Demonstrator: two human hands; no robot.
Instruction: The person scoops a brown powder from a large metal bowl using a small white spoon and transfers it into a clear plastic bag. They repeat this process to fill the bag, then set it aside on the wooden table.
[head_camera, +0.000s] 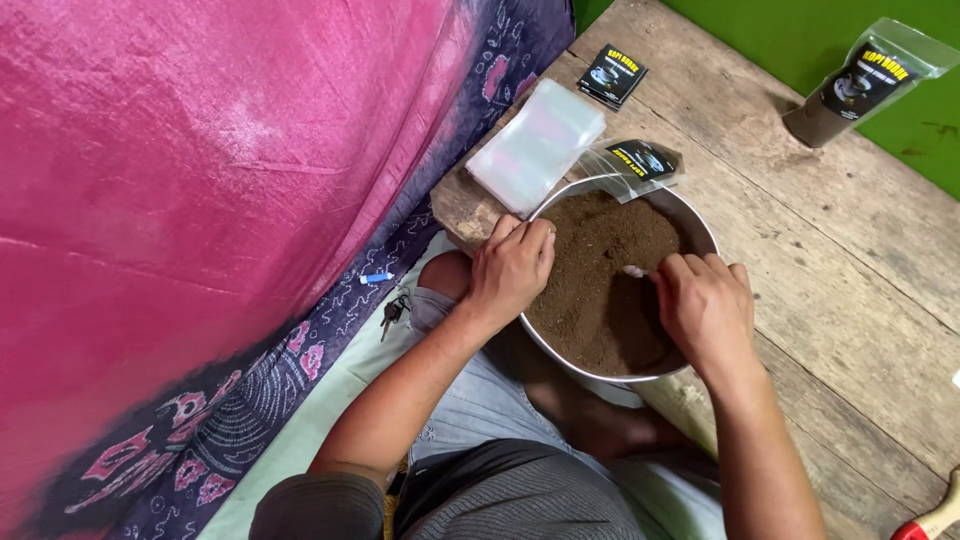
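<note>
The left hand (512, 268) curls over the metal bowl's (700, 225) rim; the right hand (705, 305), fingers bunched, digs into brown powder (600, 270). Clear pouches (537, 145) crowd the bowl's far edge.

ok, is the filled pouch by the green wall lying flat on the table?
No. The filled pouch stands propped upright against the green wall, at the far edge of the wooden table.

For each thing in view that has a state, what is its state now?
Metal bowl: holds brown powder, tilted.
Left hand: grips the bowl's rim.
Right hand: inside the bowl, on the powder.
Filled pouch: full, lying on the wooden table.
Stack of clear bags: empty, flat.
Labelled bag: empty, at the bowl's far rim.
</note>
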